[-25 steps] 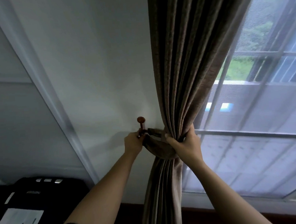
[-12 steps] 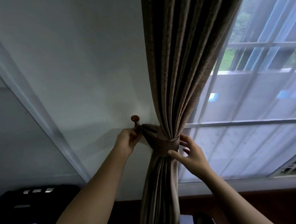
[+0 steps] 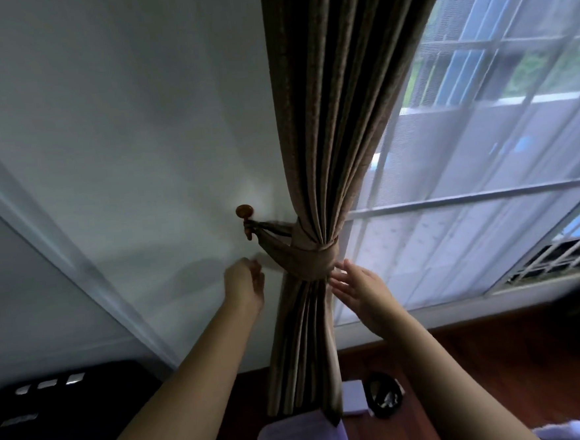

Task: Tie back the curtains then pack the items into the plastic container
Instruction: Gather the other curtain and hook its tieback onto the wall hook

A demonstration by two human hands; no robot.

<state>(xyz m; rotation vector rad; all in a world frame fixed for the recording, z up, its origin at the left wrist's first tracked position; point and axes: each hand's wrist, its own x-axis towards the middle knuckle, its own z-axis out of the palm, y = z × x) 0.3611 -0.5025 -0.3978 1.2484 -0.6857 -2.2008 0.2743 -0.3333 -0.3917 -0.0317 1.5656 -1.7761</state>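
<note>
Down at the bottom edge, a pale lilac plastic container (image 3: 302, 439) sits on the dark wooden surface (image 3: 497, 360); its contents cannot be made out. Above it the brown curtain (image 3: 329, 114) is gathered by a fabric tieback (image 3: 305, 256) looped over a wooden wall hook (image 3: 245, 216). Both hands are empty with fingers spread: left hand (image 3: 245, 284) just below the hook, right hand (image 3: 362, 288) beside the tieback. Sheer netting (image 3: 485, 189) covers the window.

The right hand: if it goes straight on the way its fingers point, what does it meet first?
Probably the tieback band wrapped around the curtain. The right hand is open, fingertips pointing up-left, almost at the band's lower edge; depth is unclear.
</note>
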